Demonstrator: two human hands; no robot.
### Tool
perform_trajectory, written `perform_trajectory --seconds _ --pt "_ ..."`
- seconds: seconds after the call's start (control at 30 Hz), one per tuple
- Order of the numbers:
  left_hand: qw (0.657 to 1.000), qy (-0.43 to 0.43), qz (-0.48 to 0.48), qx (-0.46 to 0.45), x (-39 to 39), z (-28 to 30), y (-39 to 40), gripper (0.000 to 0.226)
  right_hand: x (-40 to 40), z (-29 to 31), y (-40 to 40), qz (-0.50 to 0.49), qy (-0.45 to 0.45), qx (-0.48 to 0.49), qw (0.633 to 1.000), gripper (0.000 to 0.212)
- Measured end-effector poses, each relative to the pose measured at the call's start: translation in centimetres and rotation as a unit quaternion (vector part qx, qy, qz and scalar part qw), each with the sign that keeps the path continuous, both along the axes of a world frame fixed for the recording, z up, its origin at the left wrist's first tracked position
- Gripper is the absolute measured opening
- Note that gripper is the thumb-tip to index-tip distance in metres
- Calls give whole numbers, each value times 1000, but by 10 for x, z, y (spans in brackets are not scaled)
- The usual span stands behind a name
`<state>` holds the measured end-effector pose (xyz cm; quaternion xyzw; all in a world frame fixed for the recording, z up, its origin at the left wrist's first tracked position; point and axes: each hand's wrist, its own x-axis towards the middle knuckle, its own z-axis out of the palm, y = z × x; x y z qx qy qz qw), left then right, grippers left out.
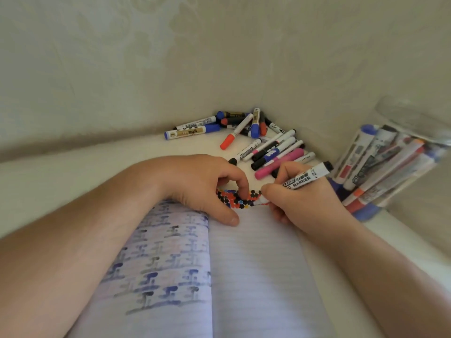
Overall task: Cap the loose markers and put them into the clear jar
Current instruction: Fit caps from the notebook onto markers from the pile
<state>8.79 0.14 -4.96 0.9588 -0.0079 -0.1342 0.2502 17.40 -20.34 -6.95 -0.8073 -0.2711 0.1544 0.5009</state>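
My right hand [302, 201] grips a white board marker [303, 178] with a black end, its tip down on the top of an open lined notebook [258, 264] among small coloured dots [234, 198]. My left hand [207, 189] presses on the notebook's upper edge, fingers curled, holding nothing. A pile of loose markers [256, 140] in blue, red, black and pink lies in the corner behind my hands. The clear jar [390, 167] stands tilted at the right, with several markers inside.
Pale walls close in behind and to the right, forming a corner. The notebook's left page carries blue and black ink marks [166, 264]. The white tabletop [73, 172] stretches to the left of my left forearm.
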Motion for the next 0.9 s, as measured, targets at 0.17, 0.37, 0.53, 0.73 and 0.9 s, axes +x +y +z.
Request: perform_trajectory --seconds 0.17,0.37,0.53,0.73,0.9 --pt "1000 0 6 -8 -1 0 0 45 1 1 0 -8 -1 -23 1000 22" --pt "1000 1 10 -14 -1 0 -1 45 -3 2 0 -7 -31 -55 998 22" --pt "1000 1 12 -14 -2 0 -1 45 0 1 1 -13 -16 -27 999 24" --pt "1000 0 11 -14 -2 0 -2 46 -1 0 1 -6 -23 -54 998 23" --pt "1000 2 11 -16 -3 1 -2 45 1 0 1 -15 -14 -29 999 25"
